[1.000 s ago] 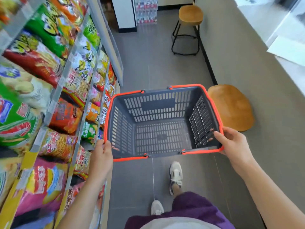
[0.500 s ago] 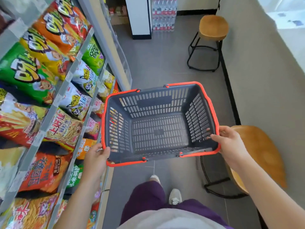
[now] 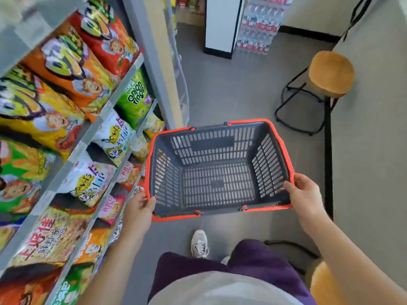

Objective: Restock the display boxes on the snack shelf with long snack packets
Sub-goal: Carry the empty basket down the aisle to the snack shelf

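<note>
Head view: left grip [image 3: 138, 208] curls over the near-left rim corner of a grey, orange-rimmed shopping basket [image 3: 211, 143]; right grip [image 3: 305, 194] clasps the near-right corner. Basket is held above the floor [image 3: 220, 89], just beside the snack shelf [image 3: 123, 84] at left, which carries chip bags [image 3: 135, 100]. Wooden stool [image 3: 330, 73] stands far right.

The basket [image 3: 211, 144] is matt dark-grey moulded plastic with an orange plastic rim. The snack bags [image 3: 72, 62] are glossy printed film. The shelf edge [image 3: 77, 148] looks like matt grey metal. The stool seat [image 3: 331, 72] is smooth wood on black metal tubing.
</note>
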`<act>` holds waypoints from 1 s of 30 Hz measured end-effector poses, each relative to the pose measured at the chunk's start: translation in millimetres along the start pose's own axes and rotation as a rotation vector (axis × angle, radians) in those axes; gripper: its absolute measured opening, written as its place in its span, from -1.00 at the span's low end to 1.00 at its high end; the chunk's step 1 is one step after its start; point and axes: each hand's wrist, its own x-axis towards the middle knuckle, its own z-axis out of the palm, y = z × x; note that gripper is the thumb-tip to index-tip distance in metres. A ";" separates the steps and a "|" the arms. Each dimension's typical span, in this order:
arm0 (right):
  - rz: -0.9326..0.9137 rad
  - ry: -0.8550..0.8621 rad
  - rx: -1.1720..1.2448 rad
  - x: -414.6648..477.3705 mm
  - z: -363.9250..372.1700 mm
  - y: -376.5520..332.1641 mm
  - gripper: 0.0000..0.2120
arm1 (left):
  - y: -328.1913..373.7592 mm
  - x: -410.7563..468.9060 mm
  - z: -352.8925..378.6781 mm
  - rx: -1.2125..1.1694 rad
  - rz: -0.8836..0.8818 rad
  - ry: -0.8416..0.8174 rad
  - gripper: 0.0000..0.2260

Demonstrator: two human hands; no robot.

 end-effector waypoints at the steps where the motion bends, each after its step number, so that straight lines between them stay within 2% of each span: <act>1: -0.020 -0.009 -0.029 17.4 6.5 -8.3 -0.79 | 7.0 8.1 4.9 -0.002 -0.015 0.012 -0.88; 6: -0.116 -0.154 -0.268 117.1 48.5 -58.4 -0.82 | 25.3 45.3 35.9 -0.041 -0.128 0.149 -0.90; 9: -0.191 -0.298 -0.375 178.8 77.4 -79.9 -0.80 | 31.0 60.3 62.1 -0.089 -0.208 0.272 -0.88; 13: -0.262 -0.523 -0.525 263.7 123.5 -114.5 -0.89 | 38.6 77.0 108.7 -0.301 -0.360 0.470 -0.82; 19: -0.190 -0.757 -0.583 325.1 170.7 -143.7 -0.81 | 42.3 66.5 170.2 -0.508 -0.602 0.609 -0.87; 22: -0.178 -0.854 -0.705 339.8 197.8 -142.7 -0.85 | 35.0 61.3 194.0 -0.540 -0.677 0.719 -0.86; 26: -0.193 -0.910 -0.754 350.8 235.2 -127.2 -0.84 | 9.3 69.8 214.1 -0.520 -0.728 0.740 -0.87; 30: -0.181 -1.044 -0.888 363.6 279.2 -100.2 -0.77 | -28.1 85.2 233.8 -0.522 -0.855 0.693 -0.87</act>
